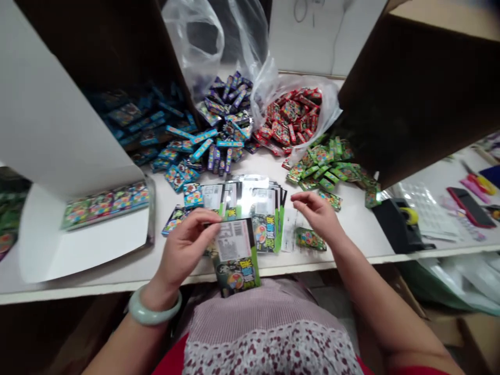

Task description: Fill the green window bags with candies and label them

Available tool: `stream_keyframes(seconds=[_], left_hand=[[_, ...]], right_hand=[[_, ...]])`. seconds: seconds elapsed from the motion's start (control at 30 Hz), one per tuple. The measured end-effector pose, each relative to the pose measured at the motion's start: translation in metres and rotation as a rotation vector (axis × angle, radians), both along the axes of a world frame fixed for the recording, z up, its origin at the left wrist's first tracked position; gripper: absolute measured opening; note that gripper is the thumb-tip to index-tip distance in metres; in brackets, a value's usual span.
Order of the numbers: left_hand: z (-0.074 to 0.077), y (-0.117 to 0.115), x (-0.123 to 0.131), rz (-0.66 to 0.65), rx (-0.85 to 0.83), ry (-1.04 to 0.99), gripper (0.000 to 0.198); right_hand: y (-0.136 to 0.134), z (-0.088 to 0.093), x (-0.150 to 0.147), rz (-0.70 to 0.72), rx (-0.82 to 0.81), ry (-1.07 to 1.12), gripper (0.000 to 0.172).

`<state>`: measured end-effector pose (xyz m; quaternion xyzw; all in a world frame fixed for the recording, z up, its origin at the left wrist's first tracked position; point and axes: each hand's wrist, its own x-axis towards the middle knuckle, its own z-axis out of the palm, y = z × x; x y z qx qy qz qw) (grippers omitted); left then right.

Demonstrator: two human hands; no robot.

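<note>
My left hand (186,245) grips the top edge of a black-and-green printed packet (236,268), which hangs tilted over the table's front edge. Similar flat packets (266,224) lie in overlapping stacks just beyond it. To the right, my right hand (320,213) hovers above the table, fingers curved and a little apart, with nothing visible between them. Below that hand lies a small green candy box (310,238), next to a pale slip. A blue box (192,195) and a purple box (175,220) rest near my left hand.
Behind the stacks are heaps of small purple (230,96), red (291,120), blue (183,151) and green boxes (328,164), some in clear plastic bags. A white carton (94,245) holding a row of boxes stands left. A black tape dispenser (400,224) and phone (471,207) lie right.
</note>
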<state>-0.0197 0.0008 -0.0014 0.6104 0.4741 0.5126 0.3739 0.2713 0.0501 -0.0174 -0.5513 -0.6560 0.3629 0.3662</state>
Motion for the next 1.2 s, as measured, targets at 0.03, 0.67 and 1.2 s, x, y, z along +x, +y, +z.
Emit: stream_keyframes(seconds=[0.03,0.67,1.2], left_hand=[[-0.002,0.002,0.001,0.015,-0.005,0.008,0.006],[-0.008,0.010,0.014,-0.014,0.057,0.017,0.008],[-0.002,0.006,0.019,-0.071,0.103,-0.008,0.004]], right_hand=[[0.006,-0.006,0.018,-0.065,-0.020,-0.170,0.019],[0.007,-0.008,0.066,0.042,-0.310,-0.220,0.026],[0.031,0.070,-0.091,0.594,-0.255,-0.165,0.024]])
